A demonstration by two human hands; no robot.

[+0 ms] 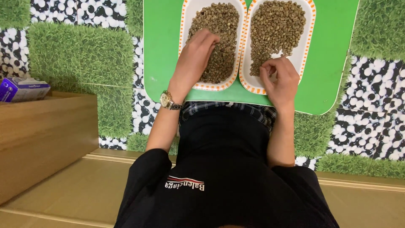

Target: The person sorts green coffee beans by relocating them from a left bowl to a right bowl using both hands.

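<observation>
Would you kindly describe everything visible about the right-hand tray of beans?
The right tray is a white, oblong dish with rounded corners and an orange dashed rim, glossy like plastic or melamine. It lies flat on the green board, side by side with a matching tray. Olive-brown beans fill most of it; its near corner is bare. The right hand rests there, fingers curled, pinching at the beans.

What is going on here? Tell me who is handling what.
A person sits at a green tray holding two white dishes of small brownish beans. The left hand rests flat in the beans of the left dish, a wristwatch on that wrist. The right hand pinches at beans near the bare end of the right dish.
</observation>
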